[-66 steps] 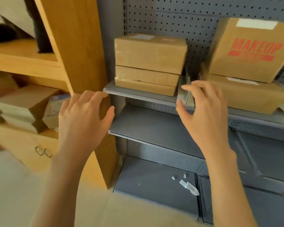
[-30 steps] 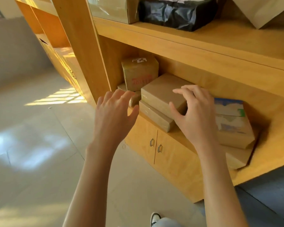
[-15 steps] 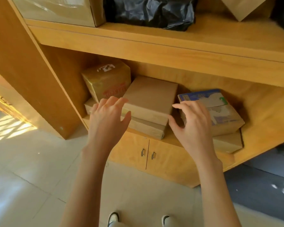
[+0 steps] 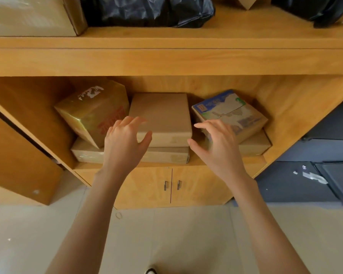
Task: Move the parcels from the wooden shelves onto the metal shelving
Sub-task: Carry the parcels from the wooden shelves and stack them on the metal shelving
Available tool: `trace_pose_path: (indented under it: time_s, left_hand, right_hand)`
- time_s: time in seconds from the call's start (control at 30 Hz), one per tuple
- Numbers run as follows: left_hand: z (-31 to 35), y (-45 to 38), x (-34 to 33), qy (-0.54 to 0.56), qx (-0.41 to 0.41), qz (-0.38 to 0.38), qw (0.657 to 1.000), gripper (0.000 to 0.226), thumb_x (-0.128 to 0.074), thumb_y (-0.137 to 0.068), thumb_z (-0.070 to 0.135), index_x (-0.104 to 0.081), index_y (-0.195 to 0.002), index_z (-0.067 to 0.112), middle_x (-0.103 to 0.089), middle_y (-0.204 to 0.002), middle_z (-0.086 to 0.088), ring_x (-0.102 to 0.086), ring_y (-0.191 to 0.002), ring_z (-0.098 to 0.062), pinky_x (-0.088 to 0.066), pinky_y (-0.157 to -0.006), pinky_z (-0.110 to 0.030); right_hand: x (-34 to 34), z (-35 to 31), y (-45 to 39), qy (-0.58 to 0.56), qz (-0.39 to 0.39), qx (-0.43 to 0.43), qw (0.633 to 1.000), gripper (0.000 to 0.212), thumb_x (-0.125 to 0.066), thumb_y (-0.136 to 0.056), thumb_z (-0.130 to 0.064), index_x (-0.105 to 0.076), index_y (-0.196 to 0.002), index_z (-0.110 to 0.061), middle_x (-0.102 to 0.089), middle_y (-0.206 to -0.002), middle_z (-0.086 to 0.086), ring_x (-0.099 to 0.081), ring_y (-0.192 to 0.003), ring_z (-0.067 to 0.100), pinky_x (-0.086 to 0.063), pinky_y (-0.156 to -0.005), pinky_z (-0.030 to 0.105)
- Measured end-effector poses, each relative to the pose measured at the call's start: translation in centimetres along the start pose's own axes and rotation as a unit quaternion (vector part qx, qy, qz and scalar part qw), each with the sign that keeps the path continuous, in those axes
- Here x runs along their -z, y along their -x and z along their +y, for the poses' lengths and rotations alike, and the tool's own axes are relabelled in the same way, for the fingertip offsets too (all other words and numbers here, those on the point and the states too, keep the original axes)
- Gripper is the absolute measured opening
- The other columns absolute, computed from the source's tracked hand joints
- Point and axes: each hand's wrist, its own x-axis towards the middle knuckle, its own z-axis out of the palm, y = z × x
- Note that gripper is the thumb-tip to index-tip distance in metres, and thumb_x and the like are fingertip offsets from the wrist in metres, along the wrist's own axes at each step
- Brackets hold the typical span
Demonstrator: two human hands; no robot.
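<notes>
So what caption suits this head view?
Both open hands reach for the plain brown parcel on the wooden shelf.

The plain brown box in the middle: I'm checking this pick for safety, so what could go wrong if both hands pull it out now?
1. The plain brown box sits tight beside the taped box with red print, which is tilted on a flat box; dragging could tip it off.
2. The right hand is close to the blue printed box and may knock it.
3. Both hands, the left hand included, are open and have no hold yet.
</notes>
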Motion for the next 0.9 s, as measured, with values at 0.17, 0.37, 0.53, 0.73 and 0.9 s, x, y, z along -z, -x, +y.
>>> trace_pose_path:
  time_s: [0.17, 0.37, 0.53, 0.73, 0.9]
  left_hand:
    - [-2.4, -1.0, -3.8, 0.051, 0.046, -0.027, 0.997, 0.037, -0.061, -0.090, 0.031, -0.061, -0.123, 0.014, -0.062, -0.121, -0.006, -0.056, -0.110, -0.030, -0.046, -0.089, -0.043]
    - [-7.5, -4.2, -9.0, 0.073, 0.121, -0.063, 0.988, 0.059, -0.059, -0.089, 0.043, -0.045, -0.139, 0.016, -0.047, -0.140, -0.012, -0.037, -0.130, -0.033, -0.026, -0.106, -0.043]
    - [-10.6, -8.2, -12.5, 0.076, 0.163, -0.095, 0.979, 0.077, -0.057, -0.088, 0.049, -0.021, -0.150, 0.021, -0.031, -0.149, -0.016, -0.024, -0.135, -0.037, -0.019, -0.110, -0.048]
    - [-13.4, -10.1, -15.7, 0.162, 0.264, -0.126, 0.942, 0.089, -0.062, -0.083, 0.052, -0.018, -0.149, 0.012, -0.034, -0.146, -0.016, -0.036, -0.131, -0.035, -0.031, -0.109, -0.048]
    - [-15.0, -9.7, -17.4, 0.309, 0.325, -0.125, 0.885, 0.071, -0.063, -0.082, 0.055, -0.040, -0.136, 0.015, -0.055, -0.128, -0.005, -0.054, -0.112, -0.026, -0.043, -0.101, -0.041]
  right_hand:
    - [-3.1, 1.3, -1.9, -0.139, -0.037, -0.113, 0.983, 0.042, -0.067, -0.086, -0.035, -0.058, -0.124, -0.018, -0.054, -0.125, -0.002, -0.047, -0.119, 0.015, -0.039, -0.099, 0.031]
    - [-7.6, 4.3, -5.4, -0.253, -0.030, -0.284, 0.925, 0.060, -0.067, -0.086, -0.038, -0.042, -0.139, -0.021, -0.042, -0.143, 0.000, -0.042, -0.129, 0.015, -0.039, -0.102, 0.033]
    - [-11.3, 7.3, -8.2, -0.302, -0.046, -0.359, 0.882, 0.074, -0.067, -0.086, -0.042, -0.029, -0.147, -0.024, -0.035, -0.151, 0.004, -0.036, -0.135, 0.019, -0.032, -0.104, 0.035]
    - [-14.9, 9.2, -9.9, -0.328, -0.063, -0.407, 0.850, 0.078, -0.064, -0.086, -0.047, -0.026, -0.150, -0.023, -0.031, -0.153, -0.001, -0.033, -0.137, 0.020, -0.029, -0.109, 0.038]
    - [-16.6, 9.8, -9.7, -0.335, -0.077, -0.402, 0.849, 0.070, -0.061, -0.088, -0.046, -0.031, -0.148, -0.026, -0.036, -0.148, -0.004, -0.036, -0.132, 0.017, -0.029, -0.099, 0.030]
